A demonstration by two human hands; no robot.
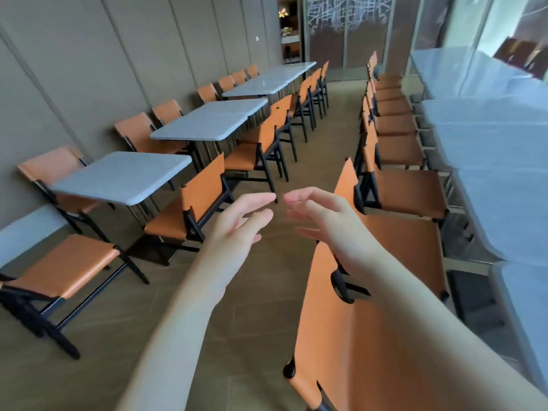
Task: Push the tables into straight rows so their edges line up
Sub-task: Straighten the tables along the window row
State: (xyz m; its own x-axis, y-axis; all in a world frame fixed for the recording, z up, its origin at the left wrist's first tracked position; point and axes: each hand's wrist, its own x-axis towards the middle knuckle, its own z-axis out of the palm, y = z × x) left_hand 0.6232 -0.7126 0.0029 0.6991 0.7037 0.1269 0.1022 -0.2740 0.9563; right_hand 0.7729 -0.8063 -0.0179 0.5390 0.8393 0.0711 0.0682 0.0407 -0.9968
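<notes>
Grey-topped tables run in a row along the left wall: a near single table (118,180), a pair pushed together (207,121), and a longer run (272,80) farther back. The near table stands apart from the pair and sits a little closer to the wall. Another row of grey tables (504,173) lines the right side. My left hand (237,226) and my right hand (323,218) are raised in the aisle with fingers relaxed, fingertips nearly meeting. Neither hand touches or holds anything.
Orange chairs with black frames flank both table rows; one chair (192,215) stands at the near table's aisle side, and another chair back (355,336) is right below my right forearm. The tiled aisle floor (320,143) runs between the rows toward a glass partition.
</notes>
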